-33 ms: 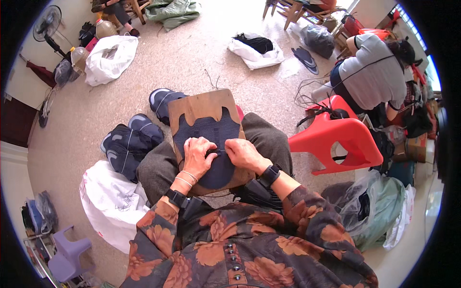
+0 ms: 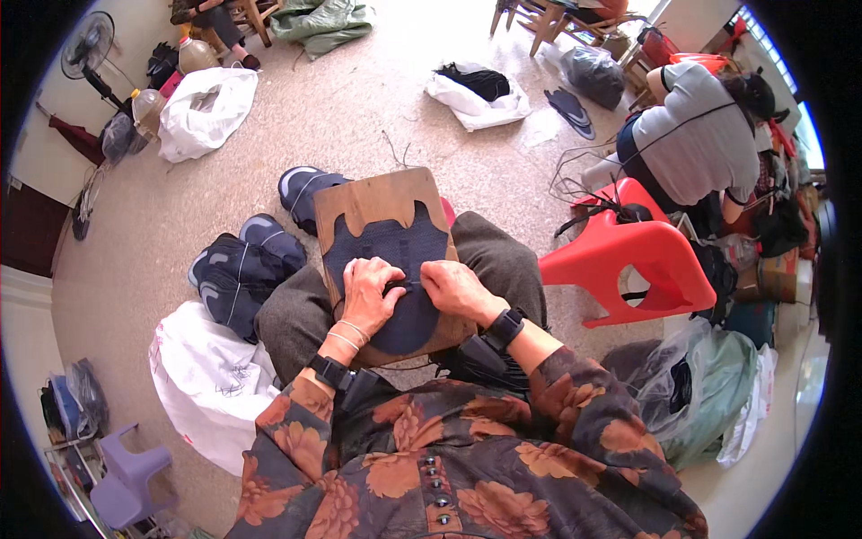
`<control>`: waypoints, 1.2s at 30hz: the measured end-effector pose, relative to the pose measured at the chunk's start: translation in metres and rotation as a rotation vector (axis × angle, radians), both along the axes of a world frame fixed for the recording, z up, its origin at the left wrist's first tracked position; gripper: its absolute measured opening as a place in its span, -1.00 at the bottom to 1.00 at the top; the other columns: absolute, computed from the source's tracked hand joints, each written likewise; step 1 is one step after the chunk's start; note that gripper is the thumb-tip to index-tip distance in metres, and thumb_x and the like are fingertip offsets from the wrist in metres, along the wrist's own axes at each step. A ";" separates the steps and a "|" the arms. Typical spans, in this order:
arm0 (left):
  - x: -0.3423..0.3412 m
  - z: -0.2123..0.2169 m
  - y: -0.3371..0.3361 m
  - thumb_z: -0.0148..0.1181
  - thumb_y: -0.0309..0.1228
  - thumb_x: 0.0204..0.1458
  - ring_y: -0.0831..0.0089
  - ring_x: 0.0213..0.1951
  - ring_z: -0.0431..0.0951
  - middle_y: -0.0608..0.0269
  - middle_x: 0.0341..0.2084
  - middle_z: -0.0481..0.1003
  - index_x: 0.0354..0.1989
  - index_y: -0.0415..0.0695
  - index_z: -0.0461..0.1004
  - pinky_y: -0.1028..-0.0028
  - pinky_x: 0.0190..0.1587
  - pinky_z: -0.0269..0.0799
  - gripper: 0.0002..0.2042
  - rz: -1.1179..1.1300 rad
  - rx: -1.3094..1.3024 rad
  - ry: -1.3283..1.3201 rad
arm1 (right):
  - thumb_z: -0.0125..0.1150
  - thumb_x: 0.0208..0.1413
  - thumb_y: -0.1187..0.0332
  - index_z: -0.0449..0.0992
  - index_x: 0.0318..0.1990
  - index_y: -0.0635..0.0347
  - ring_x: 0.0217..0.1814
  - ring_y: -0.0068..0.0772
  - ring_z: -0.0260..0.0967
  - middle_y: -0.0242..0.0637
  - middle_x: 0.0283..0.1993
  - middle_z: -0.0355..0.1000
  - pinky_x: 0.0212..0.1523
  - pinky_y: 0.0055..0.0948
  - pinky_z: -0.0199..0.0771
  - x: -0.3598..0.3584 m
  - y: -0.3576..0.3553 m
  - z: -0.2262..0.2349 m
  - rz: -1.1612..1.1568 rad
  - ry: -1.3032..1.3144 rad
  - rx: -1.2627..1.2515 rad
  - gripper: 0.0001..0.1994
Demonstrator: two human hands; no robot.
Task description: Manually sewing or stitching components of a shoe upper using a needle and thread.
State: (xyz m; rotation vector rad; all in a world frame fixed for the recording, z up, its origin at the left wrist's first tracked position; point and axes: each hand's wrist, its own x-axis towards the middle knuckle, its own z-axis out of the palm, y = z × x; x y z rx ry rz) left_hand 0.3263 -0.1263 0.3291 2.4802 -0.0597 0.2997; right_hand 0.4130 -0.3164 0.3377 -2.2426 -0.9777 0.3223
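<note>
A wooden board [image 2: 382, 198] lies tilted across my lap. Spread on it is a dark navy fabric shoe upper [image 2: 400, 332], its far edge cut into pointed tabs. My left hand [image 2: 366, 292] bends over the upper's left half, with fingers curled and thumb and forefinger closed on the fabric near the middle. From the right, my right hand [image 2: 455, 286] meets it there, with its thumb and forefinger pinched at the cloth. The fingertips are close together. Any needle or thread between them is too small to make out.
Bundles of tied dark uppers [image 2: 238, 278] lie left of my knees, beside a white sack [image 2: 211, 373]. A red plastic stool [image 2: 620, 256] stands at my right, and a person [image 2: 691, 130] bends over beyond it. Plastic bags [image 2: 705, 386] sit at lower right; an open white bag [image 2: 480, 106] lies ahead.
</note>
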 end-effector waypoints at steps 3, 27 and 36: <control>0.000 0.001 0.002 0.43 -0.35 -0.16 0.21 -0.08 0.45 0.29 -0.30 0.51 -0.31 -0.03 0.61 0.18 0.17 0.18 -0.79 -0.011 -0.022 -0.021 | 0.09 0.16 0.38 0.47 -0.36 0.29 -0.16 0.19 0.49 0.09 -0.33 0.50 -0.16 0.07 0.46 0.000 0.001 -0.002 -0.034 0.046 -0.028 -0.85; 0.004 -0.005 0.008 0.44 -0.39 -0.17 0.24 -0.08 0.47 0.29 -0.30 0.47 -0.26 -0.03 0.60 0.07 0.28 0.13 -0.75 -0.061 -0.111 0.052 | 0.11 0.13 0.38 0.47 -0.36 0.28 -0.23 0.19 0.49 0.08 -0.38 0.49 -0.21 0.04 0.47 -0.011 0.000 0.000 -0.085 0.047 0.011 -0.86; 0.006 -0.004 0.008 0.44 -0.41 -0.18 0.24 -0.10 0.48 0.30 -0.32 0.48 -0.29 -0.05 0.60 0.05 0.29 0.11 -0.77 -0.083 -0.129 0.056 | 0.11 0.17 0.40 0.44 -0.33 0.24 -0.22 0.12 0.50 0.01 -0.40 0.47 -0.23 -0.03 0.50 -0.004 0.007 -0.008 0.066 -0.090 -0.003 -0.89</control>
